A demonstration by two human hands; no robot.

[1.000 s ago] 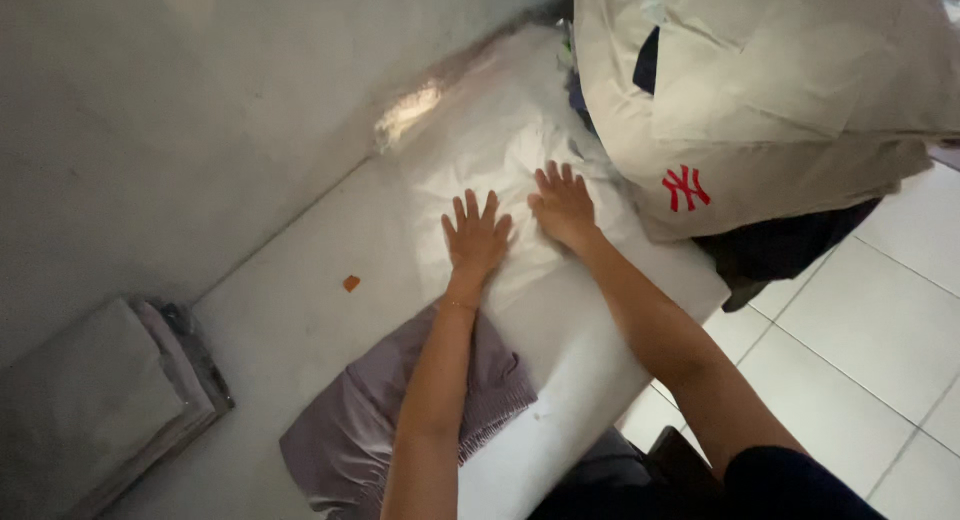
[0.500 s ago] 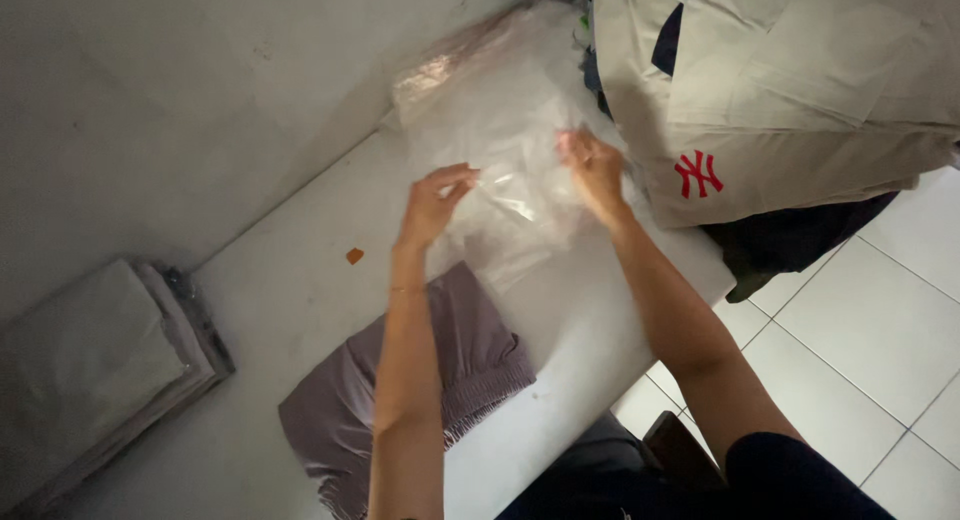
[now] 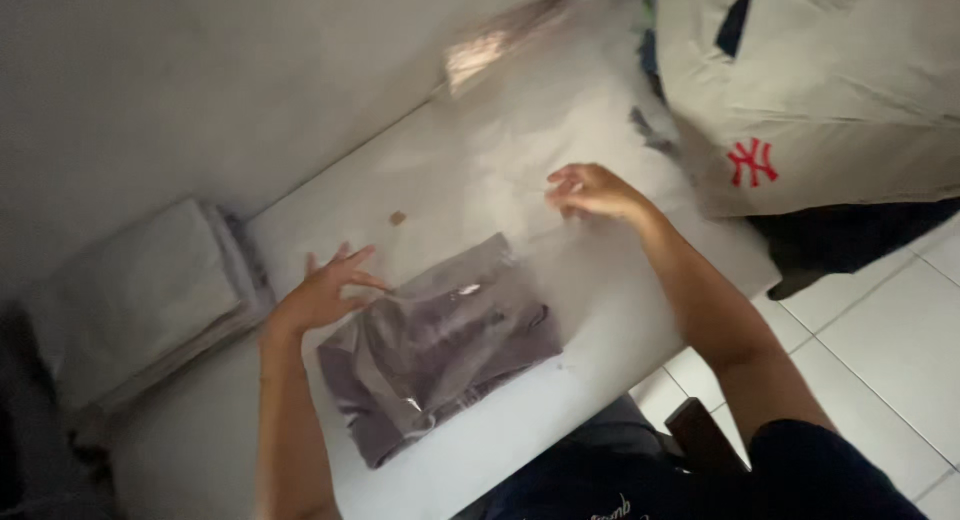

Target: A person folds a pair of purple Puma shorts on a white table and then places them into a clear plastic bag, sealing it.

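on the white table (image 3: pixel 640 310), near its front edge, a folded grey garment (image 3: pixel 440 355) lay flat w/ a clear plastic bag (image 3: pixel 520 220) over or around it. the bag's film was glossy & hard to trace; it ran from the garment up toward the back of the table, so most of it looked empty and loose. whether the garment sat fully inside the bag or just under the film, couldn't tell.

left hand (image 3: pixel 325 292) rested at the garment's upper left corner, fingers spread wide, fingertips touching the film edge, not pinching anything visible. right hand (image 3: pixel 592 192) hovered further back over the loose part of the bag, fingers loosely curled & a bit apart; looked like it had film between thumb & fingers but blur made that unclear.

judging by the layout: folding was done, the garment was at least partly covered, but the bag wasn't smoothed, folded over or sealed yet.

a stack of folded pale cloth (image 3: pixel 140 300) sat to the left, well apart from the hands. a small brown speck (image 3: pixel 397 218) lay on the table just behind the garment. a beige garment w/ a red emblem (image 3: pixel 830 100) hung over the far right corner.
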